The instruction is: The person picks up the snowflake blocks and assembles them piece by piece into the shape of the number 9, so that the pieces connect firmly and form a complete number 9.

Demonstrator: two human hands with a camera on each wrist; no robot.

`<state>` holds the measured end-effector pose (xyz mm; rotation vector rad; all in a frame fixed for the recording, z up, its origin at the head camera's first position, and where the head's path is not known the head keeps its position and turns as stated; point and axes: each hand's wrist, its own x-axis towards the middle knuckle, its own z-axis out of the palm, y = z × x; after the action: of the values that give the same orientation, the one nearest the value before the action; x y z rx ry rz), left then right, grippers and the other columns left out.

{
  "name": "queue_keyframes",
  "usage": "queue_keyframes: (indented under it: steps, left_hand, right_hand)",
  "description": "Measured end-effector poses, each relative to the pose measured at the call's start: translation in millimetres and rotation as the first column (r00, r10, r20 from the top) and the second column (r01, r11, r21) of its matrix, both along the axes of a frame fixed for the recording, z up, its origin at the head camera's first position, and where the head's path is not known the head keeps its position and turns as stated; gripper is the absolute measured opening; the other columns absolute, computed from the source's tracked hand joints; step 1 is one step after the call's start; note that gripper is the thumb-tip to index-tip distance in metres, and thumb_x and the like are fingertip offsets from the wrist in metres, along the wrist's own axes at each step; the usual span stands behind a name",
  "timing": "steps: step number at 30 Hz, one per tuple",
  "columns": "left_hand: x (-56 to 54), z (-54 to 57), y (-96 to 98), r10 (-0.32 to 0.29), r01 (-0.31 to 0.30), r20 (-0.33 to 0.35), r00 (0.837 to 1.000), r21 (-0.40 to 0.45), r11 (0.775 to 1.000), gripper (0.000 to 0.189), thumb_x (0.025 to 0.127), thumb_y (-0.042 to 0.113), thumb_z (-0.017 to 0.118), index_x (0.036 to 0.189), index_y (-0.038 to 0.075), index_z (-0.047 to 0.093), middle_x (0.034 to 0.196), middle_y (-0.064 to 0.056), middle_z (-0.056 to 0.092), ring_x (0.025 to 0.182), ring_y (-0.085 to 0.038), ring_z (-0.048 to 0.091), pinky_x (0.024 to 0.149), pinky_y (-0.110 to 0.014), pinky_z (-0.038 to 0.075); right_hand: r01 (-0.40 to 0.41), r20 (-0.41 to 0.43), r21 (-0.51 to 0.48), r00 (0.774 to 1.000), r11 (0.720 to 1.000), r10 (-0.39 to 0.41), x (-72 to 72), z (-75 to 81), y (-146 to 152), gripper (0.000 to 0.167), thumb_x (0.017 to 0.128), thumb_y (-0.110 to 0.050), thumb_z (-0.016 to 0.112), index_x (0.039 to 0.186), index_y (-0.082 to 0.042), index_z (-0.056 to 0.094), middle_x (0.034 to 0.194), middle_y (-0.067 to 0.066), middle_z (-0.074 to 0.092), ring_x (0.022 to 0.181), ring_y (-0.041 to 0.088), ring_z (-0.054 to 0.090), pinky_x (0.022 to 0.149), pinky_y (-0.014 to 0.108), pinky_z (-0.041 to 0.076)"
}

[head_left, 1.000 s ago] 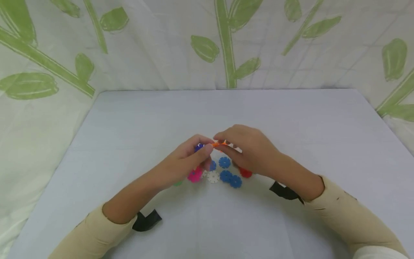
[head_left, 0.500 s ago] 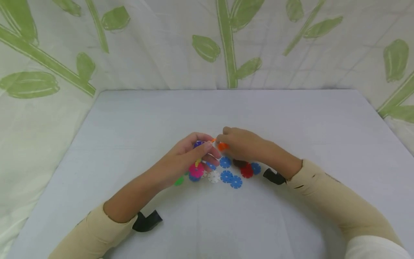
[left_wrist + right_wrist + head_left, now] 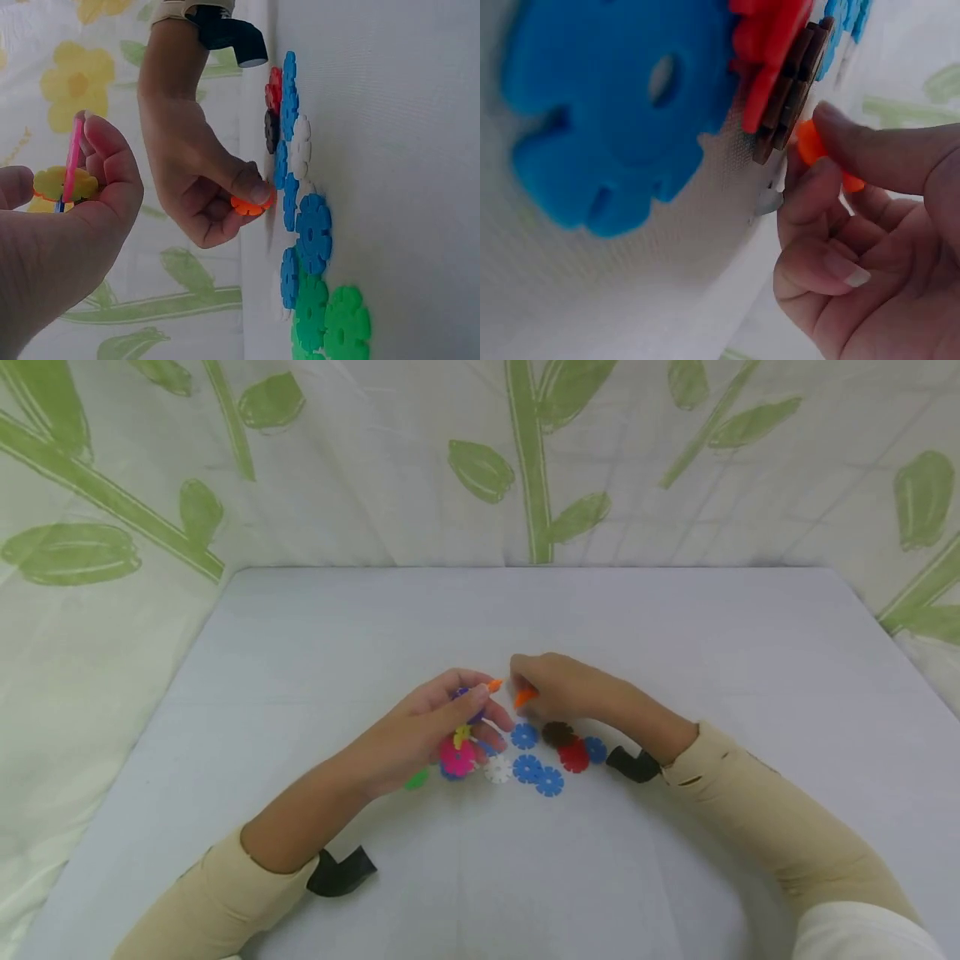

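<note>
My left hand holds a joined cluster of notched flower discs above the table. A pink disc, a yellow disc and a purple disc show in it, with an orange disc jutting past the fingertips. Parts of the cluster are hidden by the fingers. Just to the right, my right hand pinches another orange disc between thumb and fingers, low by the table. The left wrist view shows that orange disc beside the row of loose discs.
Blue discs, a white disc, a red disc, a dark brown disc and green discs lie on the pale table. A black wrist mount sits under each forearm. A leaf-patterned cloth hangs behind.
My right hand has left the orange disc at the left fingertips, moved slightly right and down, and now pinches another orange disc. The left hand stays nearly still with its cluster.
</note>
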<state>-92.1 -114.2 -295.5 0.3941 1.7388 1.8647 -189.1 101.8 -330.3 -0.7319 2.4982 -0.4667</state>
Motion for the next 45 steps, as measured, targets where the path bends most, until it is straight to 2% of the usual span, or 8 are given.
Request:
queue_keyframes:
  steps: [7, 11, 17, 20, 26, 32, 37, 45]
  left_hand:
    - [-0.6, 0.3, 0.1, 0.018, -0.019, 0.060, 0.998, 0.023, 1.000, 0.032, 0.108, 0.029, 0.044, 0.127, 0.003, 0.046, 0.106, -0.015, 0.062, 0.086, -0.022, 0.062, 0.071, -0.026, 0.055]
    - [-1.8, -1.5, -0.2, 0.021, -0.022, 0.057, 0.998, 0.018, 1.000, 0.034, 0.108, 0.029, 0.044, 0.130, 0.002, 0.047, 0.102, -0.014, 0.061, 0.085, -0.021, 0.060, 0.071, -0.024, 0.054]
    - [-4.4, -5.8, -3.3, 0.024, -0.028, -0.035, 0.999, -0.091, 0.996, 0.037, 0.105, 0.024, 0.054, 0.138, 0.009, 0.046, 0.110, -0.014, 0.064, 0.096, -0.031, 0.061, 0.078, -0.027, 0.055]
    - [-4.3, -6.1, -3.5, 0.010, -0.021, -0.090, 0.996, -0.117, 0.993, 0.037, 0.104, 0.024, 0.057, 0.137, 0.011, 0.047, 0.113, -0.013, 0.066, 0.097, -0.033, 0.061, 0.080, -0.029, 0.055]
    - [-2.2, -5.3, -2.1, -0.003, -0.015, -0.171, 0.985, -0.102, 0.995, 0.036, 0.103, 0.019, 0.058, 0.135, 0.007, 0.047, 0.113, -0.013, 0.068, 0.094, -0.036, 0.059, 0.077, -0.030, 0.054]
    - [-0.6, -5.3, 0.3, 0.012, -0.032, -0.167, 0.986, -0.121, 0.992, 0.036, 0.099, 0.017, 0.063, 0.133, 0.011, 0.050, 0.113, -0.013, 0.068, 0.106, -0.044, 0.060, 0.088, -0.046, 0.055]
    - [0.3, -7.0, 2.8, 0.013, -0.040, -0.205, 0.979, -0.128, 0.991, 0.035, 0.098, 0.016, 0.066, 0.130, 0.012, 0.052, 0.109, -0.015, 0.066, 0.099, -0.046, 0.061, 0.085, -0.051, 0.056]
    - [1.1, -6.8, 4.1, -0.023, -0.008, -0.275, 0.961, -0.111, 0.994, 0.030, 0.098, 0.008, 0.065, 0.126, 0.007, 0.053, 0.104, -0.009, 0.072, 0.092, -0.037, 0.065, 0.076, -0.045, 0.058]
  right_hand:
    - [-0.049, -0.055, -0.182, 0.998, 0.982, 0.039, -0.4, -2.3, 11.9, 0.015, 0.093, -0.008, 0.069, 0.103, -0.013, 0.059, 0.087, 0.002, 0.060, 0.080, 0.020, 0.057, 0.071, 0.033, 0.052]
    - [-0.087, -0.083, -0.273, 0.994, 0.958, 0.067, 1.9, 8.0, 19.8, 0.008, 0.095, -0.008, 0.068, 0.101, -0.012, 0.066, 0.089, 0.000, 0.064, 0.083, 0.020, 0.058, 0.077, 0.033, 0.053]
    - [-0.050, 0.035, -0.482, 0.996, 0.875, 0.076, 18.4, 35.2, 32.5, 0.007, 0.099, -0.008, 0.062, 0.103, -0.012, 0.065, 0.087, 0.008, 0.068, 0.073, 0.022, 0.065, 0.063, 0.037, 0.056]
    - [-0.065, 0.032, -0.551, 0.995, 0.832, 0.099, 28.9, 44.8, 36.4, 0.007, 0.099, -0.008, 0.062, 0.104, -0.012, 0.064, 0.084, 0.005, 0.067, 0.070, 0.024, 0.064, 0.058, 0.036, 0.056]
    - [-0.132, -0.058, -0.607, 0.991, 0.784, 0.122, 44.9, 53.2, 41.4, 0.006, 0.097, -0.008, 0.065, 0.103, -0.011, 0.067, 0.081, 0.000, 0.061, 0.068, 0.021, 0.059, 0.059, 0.032, 0.054]
    - [-0.157, -0.090, -0.652, 0.987, 0.742, 0.130, 52.1, 52.5, 42.7, 0.009, 0.096, -0.002, 0.066, 0.103, -0.007, 0.070, 0.085, -0.004, 0.064, 0.072, 0.022, 0.060, 0.067, 0.030, 0.055]
    - [-0.179, -0.102, -0.682, 0.983, 0.709, 0.149, 56.4, 52.0, 40.4, 0.012, 0.095, 0.001, 0.066, 0.102, -0.006, 0.071, 0.089, -0.004, 0.068, 0.075, 0.016, 0.064, 0.074, 0.036, 0.059]
    - [-0.129, -0.029, -0.694, 0.988, 0.708, 0.151, 65.6, 52.1, 39.9, 0.009, 0.097, -0.003, 0.064, 0.093, -0.010, 0.069, 0.069, -0.003, 0.061, 0.056, 0.019, 0.058, 0.052, 0.032, 0.053]
